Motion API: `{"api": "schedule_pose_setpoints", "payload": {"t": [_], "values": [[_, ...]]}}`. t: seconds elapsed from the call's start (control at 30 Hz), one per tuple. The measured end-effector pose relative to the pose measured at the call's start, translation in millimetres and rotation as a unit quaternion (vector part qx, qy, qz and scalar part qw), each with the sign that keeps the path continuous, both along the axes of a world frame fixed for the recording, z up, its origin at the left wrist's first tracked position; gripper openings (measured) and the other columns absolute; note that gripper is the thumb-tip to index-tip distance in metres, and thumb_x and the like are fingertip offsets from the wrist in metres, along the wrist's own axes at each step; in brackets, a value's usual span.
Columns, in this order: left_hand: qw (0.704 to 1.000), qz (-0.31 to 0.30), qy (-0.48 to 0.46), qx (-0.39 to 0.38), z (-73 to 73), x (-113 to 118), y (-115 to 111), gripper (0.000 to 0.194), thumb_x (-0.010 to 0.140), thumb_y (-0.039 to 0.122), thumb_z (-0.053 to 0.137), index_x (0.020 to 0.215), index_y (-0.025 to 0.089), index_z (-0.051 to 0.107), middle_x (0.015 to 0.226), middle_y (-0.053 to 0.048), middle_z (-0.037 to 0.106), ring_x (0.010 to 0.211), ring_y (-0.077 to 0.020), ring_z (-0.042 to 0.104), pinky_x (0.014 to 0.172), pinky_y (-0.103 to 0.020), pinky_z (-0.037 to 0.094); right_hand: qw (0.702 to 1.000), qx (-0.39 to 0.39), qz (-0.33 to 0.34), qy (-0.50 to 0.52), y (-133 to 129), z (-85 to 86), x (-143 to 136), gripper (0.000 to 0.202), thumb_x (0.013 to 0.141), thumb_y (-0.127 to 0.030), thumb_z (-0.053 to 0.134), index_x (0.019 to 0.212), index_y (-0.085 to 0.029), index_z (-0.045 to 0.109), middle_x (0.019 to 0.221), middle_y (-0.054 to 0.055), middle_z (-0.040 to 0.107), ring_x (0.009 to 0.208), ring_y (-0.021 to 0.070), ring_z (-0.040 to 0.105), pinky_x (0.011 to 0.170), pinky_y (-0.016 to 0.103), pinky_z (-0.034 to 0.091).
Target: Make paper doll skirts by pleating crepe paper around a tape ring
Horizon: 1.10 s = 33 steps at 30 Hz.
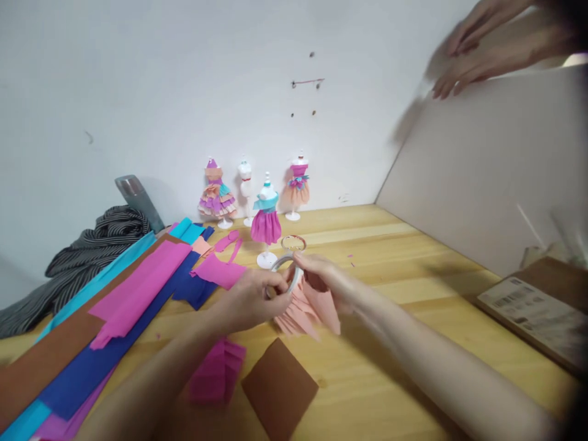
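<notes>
My left hand (257, 294) is closed on a roll of clear or white tape (296, 280), thumb and fingers at its near side. Closed too, my right hand (324, 275) has its thumb and fingertips at the far side of the roll. A piece of pleated peach crepe paper (298, 317) hangs from beneath this hand, apparently gripped in its partly hidden fingers. Just beyond the hands stands a small mannequin (266, 226) in a teal top and magenta skirt. Another tape roll (294, 243) lies near it. Closer to me are a brown paper square (280, 389) and folded magenta paper (218, 372).
Several crepe paper strips (142, 282) cover the left side, beside a striped cloth (98, 245) and a grey bottle (139, 199). More mannequins (215, 193) stand by the wall. At right are a cardboard box (537, 312), a white partition (482, 165) and another person's hands (487, 58).
</notes>
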<state>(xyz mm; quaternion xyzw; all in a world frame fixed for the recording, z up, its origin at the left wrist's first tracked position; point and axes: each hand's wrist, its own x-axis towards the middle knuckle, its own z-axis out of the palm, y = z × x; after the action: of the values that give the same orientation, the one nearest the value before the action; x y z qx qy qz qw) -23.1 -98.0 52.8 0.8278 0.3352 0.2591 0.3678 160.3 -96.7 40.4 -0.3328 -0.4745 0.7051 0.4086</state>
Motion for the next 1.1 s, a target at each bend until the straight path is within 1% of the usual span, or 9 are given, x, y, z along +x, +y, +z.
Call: {"api": "schedule_pose_setpoints", "payload": {"t": [0.07, 0.17, 0.27, 0.4, 0.47, 0.6, 0.67, 0.87, 1.1], "values": [[1.0, 0.012, -0.019, -0.004, -0.6, 3.3, -0.7, 0.018, 0.074, 0.021, 0.05, 0.057, 0.015, 0.05, 0.056, 0.003, 0.043, 0.056, -0.0084, 0.037, 0.054, -0.021, 0.029, 1.0, -0.02, 0.011, 0.007, 1.2, 1.5, 4.6, 0.048, 0.07, -0.064, 0.069, 0.072, -0.015, 0.066, 0.062, 0.003, 0.064, 0.057, 0.0144, 0.057, 0.059, 0.027, 0.048], [0.999, 0.031, -0.033, -0.009, -3.6, 4.2, 2.4, 0.019, 0.073, 0.024, 0.05, 0.057, 0.015, 0.051, 0.056, 0.002, 0.045, 0.056, -0.0091, 0.039, 0.053, -0.021, 0.031, 0.998, -0.025, 0.041, -0.032, 5.4, 4.5, 16.8, 0.064, 0.065, -0.08, 0.058, 0.063, -0.016, 0.063, 0.055, 0.003, 0.057, 0.054, 0.0149, 0.054, 0.053, 0.027, 0.043], [0.996, 0.07, -0.037, 0.032, -6.2, 1.2, 8.1, 0.02, 0.072, 0.022, 0.048, 0.054, 0.016, 0.045, 0.054, 0.003, 0.04, 0.054, -0.0087, 0.037, 0.052, -0.021, 0.029, 0.989, 0.057, 0.044, -0.132, 4.9, 15.0, 28.8, 0.071, 0.071, -0.085, 0.044, 0.061, -0.017, 0.058, 0.055, 0.001, 0.052, 0.051, 0.0131, 0.046, 0.049, 0.026, 0.033], [0.98, 0.108, -0.029, 0.164, -3.9, -2.3, 11.1, 0.02, 0.072, 0.016, 0.046, 0.053, 0.017, 0.038, 0.053, 0.003, 0.038, 0.053, -0.0077, 0.035, 0.051, -0.021, 0.028, 0.924, 0.274, 0.033, -0.266, -8.6, 34.9, 27.0, 0.054, 0.082, -0.067, 0.051, 0.059, -0.018, 0.047, 0.058, -0.003, 0.042, 0.055, 0.0111, 0.038, 0.053, 0.026, 0.03], [0.963, 0.116, -0.025, 0.242, -1.7, -2.4, 9.2, 0.02, 0.072, 0.012, 0.046, 0.054, 0.017, 0.037, 0.053, 0.004, 0.039, 0.052, -0.0073, 0.034, 0.051, -0.021, 0.027, 0.896, 0.319, 0.007, -0.31, -16.0, 37.4, 19.4, 0.04, 0.083, -0.053, 0.058, 0.065, -0.018, 0.05, 0.063, -0.003, 0.046, 0.058, 0.0118, 0.043, 0.054, 0.026, 0.033], [0.938, 0.103, -0.04, 0.329, 1.3, 0.0, 2.9, 0.022, 0.071, 0.008, 0.047, 0.055, 0.017, 0.034, 0.054, 0.005, 0.036, 0.051, -0.0064, 0.032, 0.05, -0.02, 0.025, 0.842, 0.364, -0.182, -0.355, -23.9, 27.1, 9.0, 0.015, 0.082, -0.03, 0.059, 0.072, -0.018, 0.058, 0.069, 0.002, 0.06, 0.065, 0.016, 0.055, 0.059, 0.027, 0.04], [0.941, 0.097, -0.044, 0.322, 2.2, 1.2, 0.6, 0.023, 0.071, 0.008, 0.047, 0.056, 0.017, 0.033, 0.054, 0.005, 0.036, 0.051, -0.0063, 0.032, 0.05, -0.02, 0.026, 0.819, 0.388, -0.23, -0.356, -26.5, 24.0, 9.3, 0.012, 0.082, -0.023, 0.055, 0.072, -0.018, 0.059, 0.068, 0.003, 0.062, 0.064, 0.0163, 0.057, 0.059, 0.028, 0.041], [0.975, 0.082, -0.052, 0.197, 8.6, 0.6, -1.6, 0.022, 0.073, 0.013, 0.045, 0.053, 0.017, 0.036, 0.052, 0.004, 0.037, 0.051, -0.0061, 0.035, 0.05, -0.018, 0.028, 0.767, 0.467, -0.218, -0.383, -35.3, 35.9, 11.6, 0.017, 0.084, -0.017, 0.049, 0.068, -0.017, 0.055, 0.061, 0.0, 0.055, 0.055, 0.0126, 0.05, 0.055, 0.026, 0.037], [0.993, 0.064, -0.063, 0.075, 11.3, -1.9, -0.6, 0.021, 0.073, 0.02, 0.047, 0.053, 0.016, 0.043, 0.053, 0.003, 0.04, 0.053, -0.0071, 0.037, 0.05, -0.019, 0.029, 0.829, 0.401, -0.198, -0.335, -32.5, 37.4, 9.5, 0.015, 0.085, -0.02, 0.046, 0.071, -0.018, 0.051, 0.055, -0.004, 0.044, 0.051, 0.0113, 0.042, 0.052, 0.026, 0.034]]}}
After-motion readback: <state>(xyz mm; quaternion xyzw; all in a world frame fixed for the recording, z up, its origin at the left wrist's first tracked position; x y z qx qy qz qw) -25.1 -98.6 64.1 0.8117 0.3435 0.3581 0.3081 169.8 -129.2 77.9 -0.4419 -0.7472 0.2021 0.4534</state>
